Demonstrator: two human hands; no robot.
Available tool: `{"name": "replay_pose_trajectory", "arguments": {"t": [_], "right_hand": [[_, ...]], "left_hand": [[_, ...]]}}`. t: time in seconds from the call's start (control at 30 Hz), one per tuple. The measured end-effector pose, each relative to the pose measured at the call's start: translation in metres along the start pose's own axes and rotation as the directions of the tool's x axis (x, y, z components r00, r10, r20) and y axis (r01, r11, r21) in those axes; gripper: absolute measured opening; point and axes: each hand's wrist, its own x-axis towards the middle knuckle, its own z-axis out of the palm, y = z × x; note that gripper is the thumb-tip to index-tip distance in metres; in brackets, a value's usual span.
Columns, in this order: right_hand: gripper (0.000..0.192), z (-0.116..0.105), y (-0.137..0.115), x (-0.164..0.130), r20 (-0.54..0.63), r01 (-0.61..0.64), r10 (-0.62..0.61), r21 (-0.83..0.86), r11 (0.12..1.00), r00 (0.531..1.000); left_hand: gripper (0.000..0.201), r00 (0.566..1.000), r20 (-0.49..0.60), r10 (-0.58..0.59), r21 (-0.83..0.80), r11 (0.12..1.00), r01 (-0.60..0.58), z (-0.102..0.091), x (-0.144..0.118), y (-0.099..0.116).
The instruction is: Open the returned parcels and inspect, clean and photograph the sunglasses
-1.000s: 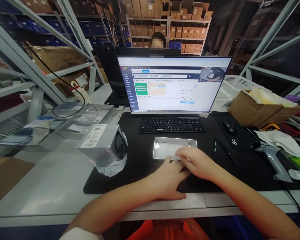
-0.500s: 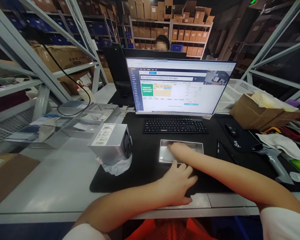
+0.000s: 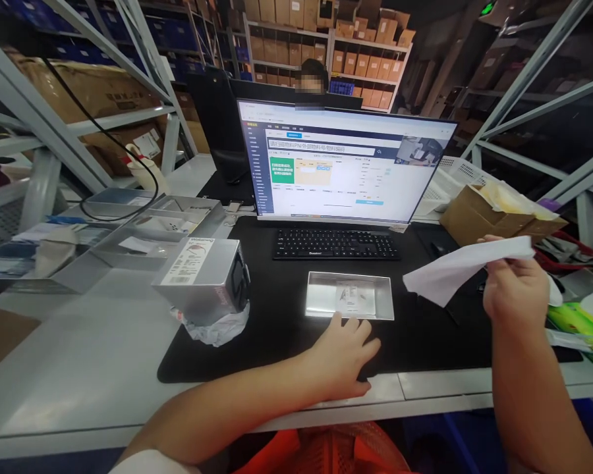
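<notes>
One white sheet, pinched by the right hand, hangs above the black mat, long axis slanting from near-left up to the right. The left hand, fingers loosely spread, is at the near edge of a shallow tray containing a printed packet; a silver box stands left.

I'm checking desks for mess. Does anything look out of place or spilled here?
Yes, slightly: crumpled plastic is bunched at the base of the silver box, by the left edge of the black mat, looking like loose wrapping beside a neat package. No spill shows.
</notes>
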Motion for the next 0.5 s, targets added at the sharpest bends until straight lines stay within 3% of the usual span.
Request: {"name": "replay_pose_trajectory", "arguments": {"t": [0.1,0.2,0.33,0.5], "right_hand": [[0.022,0.000,0.015,0.022,0.003,-0.095,0.097,0.202,0.975,0.995],[0.023,0.012,0.027,0.025,0.049,-0.135,0.129,0.134,0.982,0.990],[0.011,0.036,0.036,0.006,0.121,-0.183,0.178,0.031,0.983,0.977],[0.021,0.058,0.026,-0.035,0.377,-0.220,0.253,-0.129,0.967,0.891]], "left_hand": [[0.064,1.000,-0.003,-0.006,0.002,1.000,0.006,0.001,0.000,0.002],[0.064,1.000,0.001,-0.006,0.000,1.000,0.006,0.001,-0.001,0.003],[0.065,1.000,0.007,0.001,-0.013,1.000,0.000,-0.001,0.000,-0.002],[0.063,0.999,0.025,0.030,-0.033,0.999,-0.029,-0.008,0.000,-0.009]]}}
